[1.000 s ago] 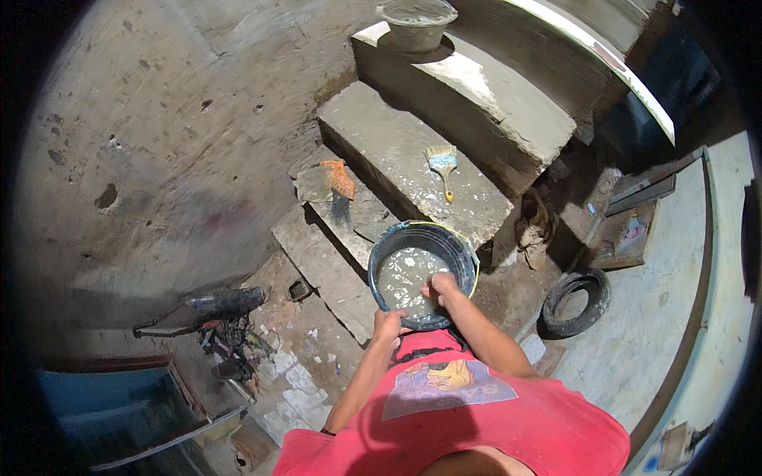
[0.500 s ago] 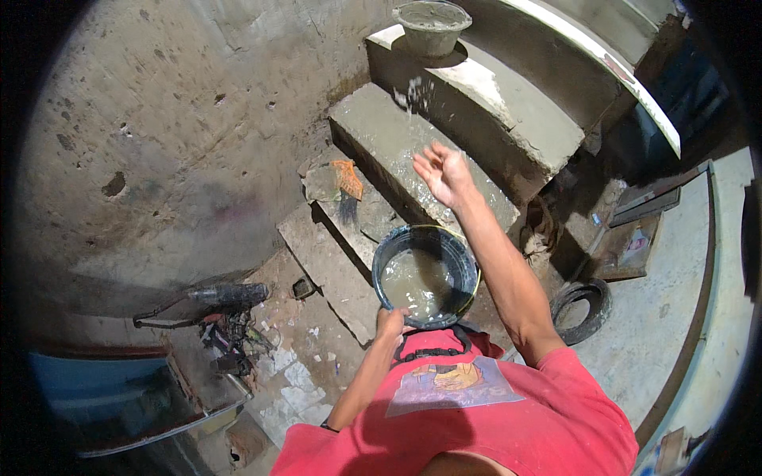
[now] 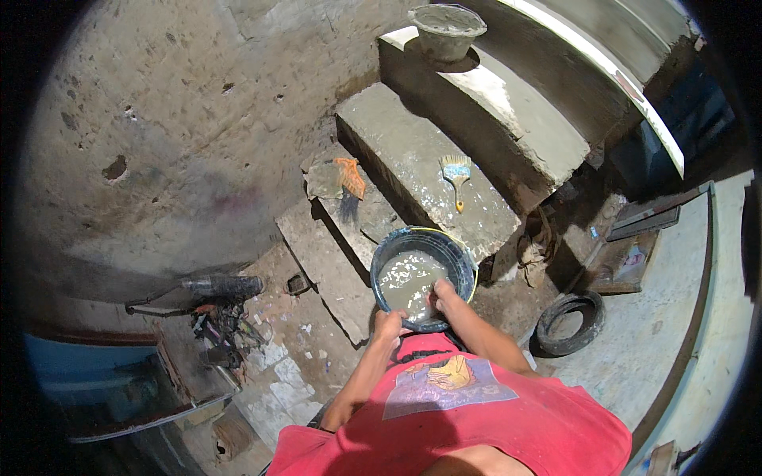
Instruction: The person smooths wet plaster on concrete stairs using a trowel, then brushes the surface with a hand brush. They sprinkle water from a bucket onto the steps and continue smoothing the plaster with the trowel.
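My left hand (image 3: 390, 324) grips the near rim of a black bucket (image 3: 381, 266) of murky grey liquid. My right hand (image 3: 443, 295) reaches into the bucket at its right side, its fingers mostly hidden in the liquid. Above the bucket, a wide paintbrush (image 3: 456, 178) with a yellow handle lies on a wet concrete step (image 3: 397, 143). An orange mesh piece (image 3: 351, 178) rests on the broken lower steps to the left.
A grey tub (image 3: 446, 36) stands on the upper step. A rough wall (image 3: 182, 127) borders the stairs. At left lie a dark jumble of objects (image 3: 225, 329) and paper scraps; at right, an old tyre (image 3: 570, 323) and boards (image 3: 623, 258).
Half a second ago my right hand was raised over the middle step with droplets scattering above it; now it is back down in the bucket. The bucket stays in my left hand.
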Available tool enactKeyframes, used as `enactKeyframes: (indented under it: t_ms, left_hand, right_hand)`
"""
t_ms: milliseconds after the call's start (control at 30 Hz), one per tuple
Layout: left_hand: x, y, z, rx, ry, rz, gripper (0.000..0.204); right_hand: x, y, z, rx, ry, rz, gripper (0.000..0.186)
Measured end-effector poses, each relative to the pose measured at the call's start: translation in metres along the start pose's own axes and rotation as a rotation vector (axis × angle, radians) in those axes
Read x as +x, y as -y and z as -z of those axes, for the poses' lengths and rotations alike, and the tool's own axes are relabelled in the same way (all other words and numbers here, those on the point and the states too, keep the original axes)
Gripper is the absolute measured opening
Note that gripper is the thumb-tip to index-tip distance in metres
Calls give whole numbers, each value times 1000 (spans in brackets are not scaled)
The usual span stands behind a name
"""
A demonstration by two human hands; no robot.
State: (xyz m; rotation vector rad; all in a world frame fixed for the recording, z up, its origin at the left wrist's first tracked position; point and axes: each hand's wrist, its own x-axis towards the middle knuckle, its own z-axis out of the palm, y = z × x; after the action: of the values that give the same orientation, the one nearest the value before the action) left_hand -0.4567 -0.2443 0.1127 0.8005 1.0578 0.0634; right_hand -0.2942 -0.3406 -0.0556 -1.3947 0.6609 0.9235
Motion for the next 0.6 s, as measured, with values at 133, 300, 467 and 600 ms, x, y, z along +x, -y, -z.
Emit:
enactKeyframes:
  t_ms: [133,300,467,600]
  left_hand:
    - [-2,-3,-4,29,-22,-15,24]
    - [-5,-3,-6,-38,22,-38,16]
    - [-1,3,-1,-15,32,0,31]
    - [8,8,5,-16,-30,20,35]
  right_hand:
    - [-43,34,-20,60,-24,-109,28]
    - [-126,237,-114,637,930,296,21]
    - [-144,287,-140,470,613,518,29]
    - [-90,164,-80,83,432,377,21]
